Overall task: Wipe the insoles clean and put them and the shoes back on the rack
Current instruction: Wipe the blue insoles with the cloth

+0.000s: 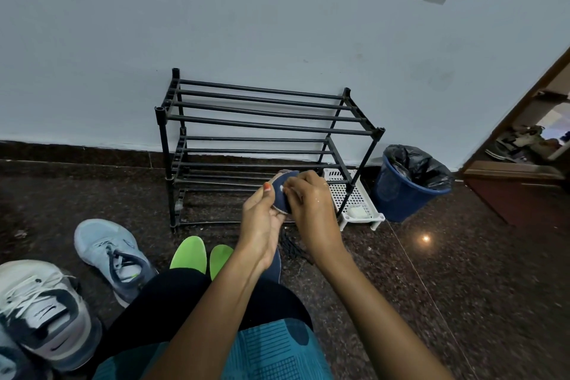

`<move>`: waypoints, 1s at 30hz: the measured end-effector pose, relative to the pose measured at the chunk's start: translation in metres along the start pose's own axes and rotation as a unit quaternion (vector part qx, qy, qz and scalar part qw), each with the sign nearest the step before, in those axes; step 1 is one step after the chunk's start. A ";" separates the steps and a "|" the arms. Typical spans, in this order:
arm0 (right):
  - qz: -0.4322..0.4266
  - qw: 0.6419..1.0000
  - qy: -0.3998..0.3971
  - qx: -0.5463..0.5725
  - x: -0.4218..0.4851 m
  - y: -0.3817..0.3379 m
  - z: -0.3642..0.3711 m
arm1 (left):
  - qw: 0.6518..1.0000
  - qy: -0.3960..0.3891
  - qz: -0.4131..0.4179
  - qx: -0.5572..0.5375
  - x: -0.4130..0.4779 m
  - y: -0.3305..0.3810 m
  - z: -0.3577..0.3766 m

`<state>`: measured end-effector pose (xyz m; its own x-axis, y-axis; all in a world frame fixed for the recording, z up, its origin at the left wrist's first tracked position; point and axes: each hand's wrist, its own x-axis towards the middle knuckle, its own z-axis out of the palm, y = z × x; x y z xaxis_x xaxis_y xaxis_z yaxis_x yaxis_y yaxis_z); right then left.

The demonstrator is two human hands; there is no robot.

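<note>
dark blue insole is centre frame, held upright off the floor, in front of the rack's lower shelves
left hand clamped round its edge, thumb on the face: my read is it's braced so the surface faces the wiping hand
right hand has fingers curled, pinching a white scrap against the insole face; probably the wipe, too small to confirm
dark blue shape below the left wrist: same insole's lower end or a 2nd one, cannot tell
green insoles, 2 of them, flat on the floor just below the hands, side by side, within reach; cleaned or queued, can't say
black laces bunched on the floor beside them
light blue sneaker left of centre, white-and-grey sneaker lower left, both on the floor, off the rack
rack centre, against the wall, holds no shoes; nothing put back yet, so task is early-to-mid
white tray right of the rack, small white lump on it
blue bin further right, black liner, likely for used wipes
</note>
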<state>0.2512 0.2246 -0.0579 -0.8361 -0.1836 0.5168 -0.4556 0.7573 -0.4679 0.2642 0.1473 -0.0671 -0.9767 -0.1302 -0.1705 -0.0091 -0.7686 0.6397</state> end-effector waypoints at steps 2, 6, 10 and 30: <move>-0.002 1.000 0.001 -0.007 0.001 -0.001 0.001 | 1.000 0.003 0.007 0.004 0.000 0.000 -0.001; -0.046 0.998 -0.035 -0.012 -0.012 -0.008 0.004 | 1.000 0.029 0.009 -0.003 0.002 0.003 -0.003; -0.038 0.998 -0.038 -0.012 -0.015 -0.002 0.002 | 1.000 0.025 0.007 -0.007 0.003 0.003 -0.001; -0.030 0.999 0.011 -0.016 0.000 -0.017 0.002 | 1.000 0.018 -0.003 -0.006 0.000 0.002 -0.003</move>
<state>0.2582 0.2108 -0.0512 -0.8007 -0.2161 0.5587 -0.4948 0.7644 -0.4133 0.2649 0.1441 -0.0683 -0.9683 -0.1472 -0.2017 -0.0131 -0.7765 0.6300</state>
